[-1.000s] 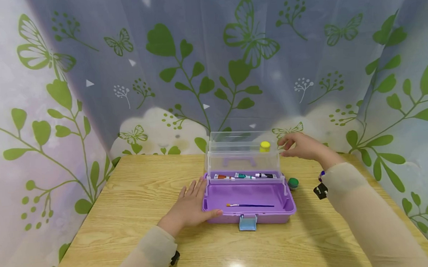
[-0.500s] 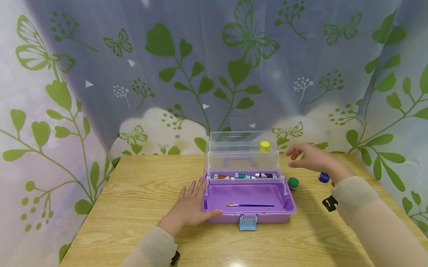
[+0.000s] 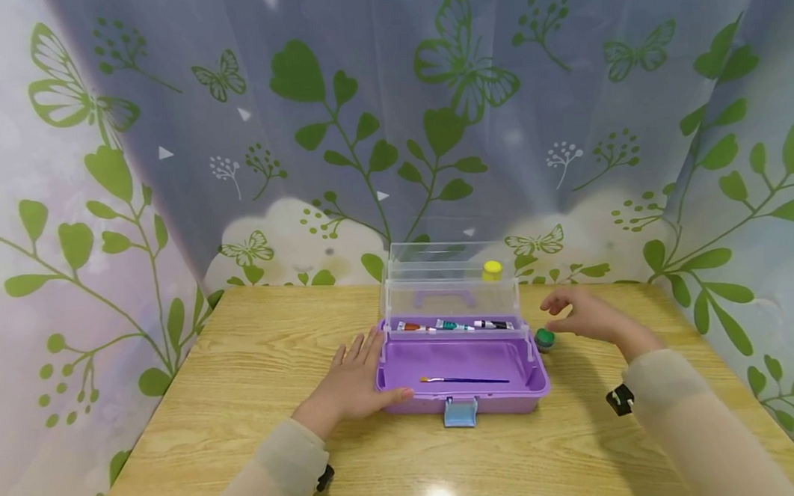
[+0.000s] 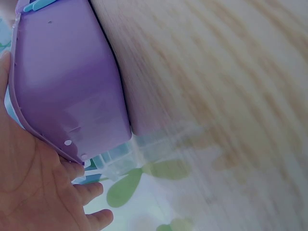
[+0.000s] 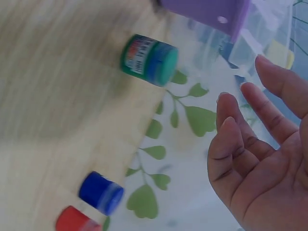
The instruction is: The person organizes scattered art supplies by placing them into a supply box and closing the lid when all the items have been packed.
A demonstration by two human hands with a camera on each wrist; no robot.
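Observation:
My left hand (image 3: 351,381) lies with straight fingers against the left side of a purple storage box (image 3: 464,406), its thumb over the front rim. The clear lid and trays (image 3: 403,301) stand raised at the back. A paintbrush (image 3: 471,380) lies on the box floor. Several paint tubes (image 3: 453,326) lie in the lowest tray. A yellow-capped jar (image 3: 492,272) shows at the upper trays; whether it is in or behind them I cannot tell. My right hand (image 3: 592,318), fingers loosely bent and holding nothing, hovers beside a green paint jar (image 3: 545,340) standing right of the box.
A blue paint jar (image 5: 101,193) and a red one (image 5: 77,220) stand on the table in the right wrist view; the right arm hides them in the head view. The wooden table (image 3: 254,345) ends at a patterned curtain (image 3: 339,168).
My right hand has moved from beside the yellow-capped jar, right and toward me, down near the green jar. My left hand and the box have stayed still.

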